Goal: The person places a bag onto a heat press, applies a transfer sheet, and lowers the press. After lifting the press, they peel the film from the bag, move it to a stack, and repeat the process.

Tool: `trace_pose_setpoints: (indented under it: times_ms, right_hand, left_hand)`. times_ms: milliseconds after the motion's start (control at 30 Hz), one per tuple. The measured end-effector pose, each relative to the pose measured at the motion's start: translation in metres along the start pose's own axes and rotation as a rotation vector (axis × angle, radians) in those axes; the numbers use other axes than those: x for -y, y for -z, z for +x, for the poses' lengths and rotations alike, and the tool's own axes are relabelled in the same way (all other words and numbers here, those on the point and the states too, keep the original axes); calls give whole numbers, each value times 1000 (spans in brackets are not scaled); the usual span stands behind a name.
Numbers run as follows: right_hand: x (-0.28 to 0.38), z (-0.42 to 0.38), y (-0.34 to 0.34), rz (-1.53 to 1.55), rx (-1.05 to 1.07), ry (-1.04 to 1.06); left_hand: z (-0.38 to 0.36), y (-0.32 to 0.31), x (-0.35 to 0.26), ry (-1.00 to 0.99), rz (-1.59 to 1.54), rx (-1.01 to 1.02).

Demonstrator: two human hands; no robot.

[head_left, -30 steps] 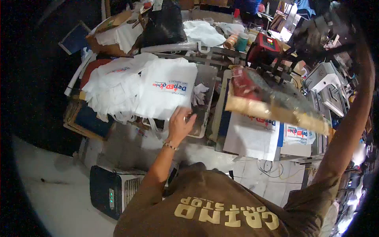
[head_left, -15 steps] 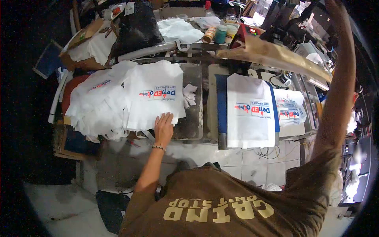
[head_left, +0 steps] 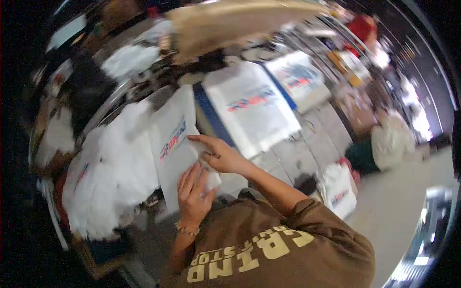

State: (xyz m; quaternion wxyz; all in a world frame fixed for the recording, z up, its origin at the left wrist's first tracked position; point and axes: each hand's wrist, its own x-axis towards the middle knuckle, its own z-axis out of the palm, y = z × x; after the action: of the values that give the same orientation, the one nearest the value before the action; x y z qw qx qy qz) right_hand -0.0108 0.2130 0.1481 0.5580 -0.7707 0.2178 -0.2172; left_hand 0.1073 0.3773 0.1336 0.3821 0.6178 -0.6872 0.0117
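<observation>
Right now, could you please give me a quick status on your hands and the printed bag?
Left hand, right hand at printed bag, grip unclear. Second bag alongside. Tan frame beyond, over neither bag.

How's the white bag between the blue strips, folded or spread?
Spread: the bag lies flat, its print facing up.

A tan frame [head_left: 240, 30] is looming beyond the blue board [head_left: 213, 114], apparently leaving passage over its near edge.

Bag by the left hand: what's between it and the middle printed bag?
A blue strip lies between the bag by the left hand and the middle bag, seen in the blurry head view.
</observation>
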Motion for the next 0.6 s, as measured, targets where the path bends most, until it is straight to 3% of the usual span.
trace_pose_setpoints:
  times_ms: [33, 67, 167, 233, 300, 333, 433, 500, 600]
  right_hand:
    - [0, -23, 15, -35, -46, 103]
    - [8, -51, 31, 87, -121, 67]
    - [20, -143, 90, -44, -404, 17]
    - [13, -214, 114, 0, -690, -75]
    - [14, -281, 130, 341, -991, -154]
    - [-1, -314, 139, 318, -1116, -143]
    - [-44, -392, 163, 381, -1533, -13]
    - [-79, -441, 172, 472, -1699, 99]
    - [-178, -533, 198, 461, -1985, 219]
  left_hand:
    - [0, 0, -9, -50, -60, 44]
    - [-1, 1, -17, -26, -183, 80]
    - [-1, -11, -20, -94, -392, 117]
    - [1, -19, -19, 25, -436, 323]
    - [13, -30, -27, 10, -436, 495]
    - [20, -38, -31, 20, -408, 626]
    - [27, -72, -39, -74, -391, 781]
    - [24, -84, -43, -61, -360, 873]
    - [10, -115, -52, 189, -369, 1110]
